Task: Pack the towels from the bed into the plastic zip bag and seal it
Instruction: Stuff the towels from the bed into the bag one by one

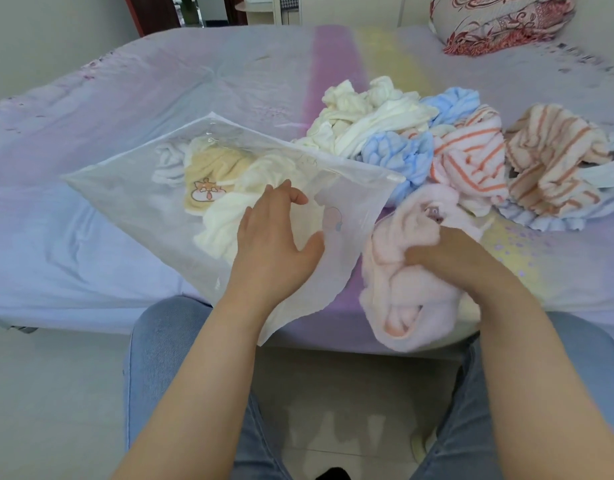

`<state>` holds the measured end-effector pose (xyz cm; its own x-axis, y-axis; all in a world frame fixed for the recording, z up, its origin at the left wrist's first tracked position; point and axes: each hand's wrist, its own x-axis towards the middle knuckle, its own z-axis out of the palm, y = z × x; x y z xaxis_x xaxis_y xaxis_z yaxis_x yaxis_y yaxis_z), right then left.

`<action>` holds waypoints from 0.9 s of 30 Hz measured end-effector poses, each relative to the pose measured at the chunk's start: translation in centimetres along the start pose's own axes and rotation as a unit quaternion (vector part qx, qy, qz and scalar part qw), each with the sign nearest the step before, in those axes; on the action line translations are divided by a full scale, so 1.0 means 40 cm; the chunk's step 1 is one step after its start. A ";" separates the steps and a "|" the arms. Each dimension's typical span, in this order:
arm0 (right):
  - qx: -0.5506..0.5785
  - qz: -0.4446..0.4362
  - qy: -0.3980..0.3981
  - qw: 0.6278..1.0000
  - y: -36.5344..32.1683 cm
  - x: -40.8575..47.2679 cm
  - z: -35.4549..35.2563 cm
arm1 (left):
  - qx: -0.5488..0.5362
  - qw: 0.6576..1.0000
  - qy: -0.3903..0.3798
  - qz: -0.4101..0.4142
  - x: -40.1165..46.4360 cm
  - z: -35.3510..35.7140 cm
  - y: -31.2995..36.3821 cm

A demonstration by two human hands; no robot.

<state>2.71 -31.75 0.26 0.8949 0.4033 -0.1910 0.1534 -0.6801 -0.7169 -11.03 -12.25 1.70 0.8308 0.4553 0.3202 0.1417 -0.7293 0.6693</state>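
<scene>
Two hands are working at the near edge of the bed (91, 237). The left hand (276, 237) is lying flat on the plastic zip bag (125, 199), with straight fingers held close together and the thumb sticking out to the side. The right hand (437, 252) is gripping the pink towel (413, 299), its fingers curled into the soft cloth. That towel is sitting just beside the bag, hanging a little over the near edge. Three towels are showing inside the bag: one yellow towel (212, 174) with a cartoon face, one cream towel (222, 223) and one pale blue towel (168, 164). More towels are lying in a loose pile (454, 157) toward the right side of the bed: cream, blue and orange-striped ones, too tangled to count. One flowered pillow (499, 22) is resting at the far right corner.
</scene>
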 end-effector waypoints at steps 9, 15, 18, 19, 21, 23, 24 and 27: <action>0.152 -0.116 -0.259 0.947 -0.107 -0.075 0.052 | -0.155 0.982 0.089 -0.060 -0.003 -0.057 -0.016; 0.170 -0.139 -0.117 0.969 -0.127 -0.002 0.157 | -0.292 0.948 0.115 -0.060 -0.002 -0.077 -0.018; 0.013 -0.094 0.071 0.993 -0.085 0.021 0.218 | -0.297 0.946 0.116 -0.062 -0.005 -0.076 -0.027; -0.028 -0.087 0.101 0.991 -0.067 0.015 0.239 | -0.298 0.945 0.115 -0.063 -0.005 -0.074 -0.029; -0.102 -0.072 0.127 0.984 -0.043 -0.013 0.263 | -0.299 0.945 0.112 -0.066 -0.006 -0.065 -0.032; -0.146 -0.051 0.110 0.982 -0.031 -0.038 0.280 | -0.303 0.944 0.110 -0.065 -0.005 -0.055 -0.032; -0.159 -0.031 0.098 0.982 -0.032 -0.041 0.281 | -0.306 0.944 0.106 -0.064 -0.004 -0.049 -0.031; -0.122 0.018 0.043 0.991 -0.059 -0.047 0.267 | -0.316 0.942 0.095 -0.055 -0.005 -0.037 -0.028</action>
<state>-3.83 -24.35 -4.85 0.9325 0.3298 -0.1472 0.2086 -0.8245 -0.5260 -12.15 -10.77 1.90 0.7098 0.6376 0.2994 -0.1771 -0.2498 0.9520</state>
